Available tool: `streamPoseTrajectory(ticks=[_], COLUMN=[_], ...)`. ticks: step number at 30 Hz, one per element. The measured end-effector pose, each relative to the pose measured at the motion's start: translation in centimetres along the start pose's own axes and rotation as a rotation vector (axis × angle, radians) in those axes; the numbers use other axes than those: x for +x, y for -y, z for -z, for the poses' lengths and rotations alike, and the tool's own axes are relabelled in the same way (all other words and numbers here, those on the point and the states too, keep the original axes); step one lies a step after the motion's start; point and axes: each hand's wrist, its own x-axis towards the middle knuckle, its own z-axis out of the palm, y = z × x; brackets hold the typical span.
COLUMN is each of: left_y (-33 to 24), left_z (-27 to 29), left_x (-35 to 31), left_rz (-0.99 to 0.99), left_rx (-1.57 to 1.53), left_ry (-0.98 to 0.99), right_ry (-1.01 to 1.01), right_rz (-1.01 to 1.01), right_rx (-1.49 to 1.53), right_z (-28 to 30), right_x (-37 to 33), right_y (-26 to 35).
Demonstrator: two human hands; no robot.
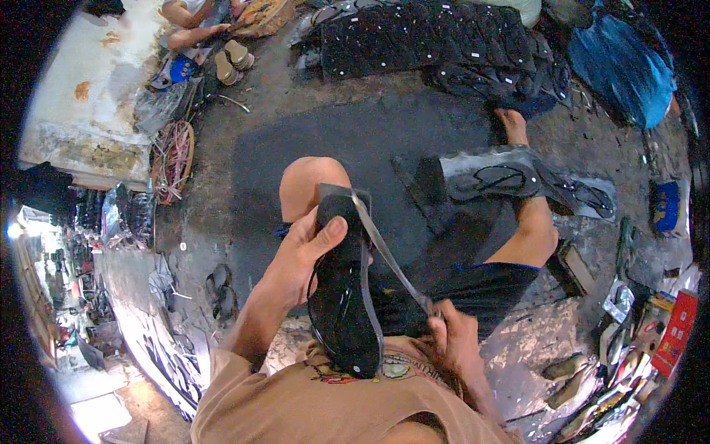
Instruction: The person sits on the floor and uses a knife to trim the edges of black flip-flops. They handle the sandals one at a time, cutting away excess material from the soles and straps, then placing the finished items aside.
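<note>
My left hand (314, 240) is closed around a black flip-flop (344, 318) near its top end, thumb pressed on the upper face. The flip-flop stands lengthwise in front of my chest, with a grey edge down its right side and a grey piece at the top. From that top end a long, narrow grey strip (392, 263) slants down to my right hand (452, 329). My right hand's fingers are curled shut on the strip's lower end. Whether the strip is loose rubber or a blade, I cannot tell for certain.
More black flip-flops (495, 180) lie on a grey sheet over my right leg. Rows of dark flip-flops (421, 37) lie at the far side. Another person's arm (200, 35) reaches toward a basket (262, 18). A blue bag (621, 70) is far right; a red box (675, 333) stands nearer.
</note>
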Motion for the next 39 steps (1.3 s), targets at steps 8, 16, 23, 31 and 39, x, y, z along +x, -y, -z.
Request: streamPoseTrajectory(ticks=[8, 16, 23, 31, 39], left_y=[-0.7, 0.1, 1.4, -0.8, 3.0], left_z=[0.3, -0.1, -4.1, -9.9, -7.1], left_x=[1.9, 3.4, 4.1, 12.1, 8.2], left_rz=[0.046, -0.035, -0.398, -0.444, -0.265], left_rx=[0.102, 0.247, -0.149, -0.694, -0.700], left_ry=[0.103, 0.161, 0.271, -0.097, -0.077], right_ry=[0.254, 0.308, -0.120, -0.496, -0.422], right_rz=[0.137, 0.535, 0.275, 0.220, 0.045], right_rx=[-0.215, -0.297, 0.364, 0.183, -0.037], right_z=[7.5, 10.5, 7.9, 1.9, 1.5], right_x=[12.2, 19.3, 15.0, 14.8, 5.8], right_y=[4.5, 10.7, 8.2, 3.2, -0.8])
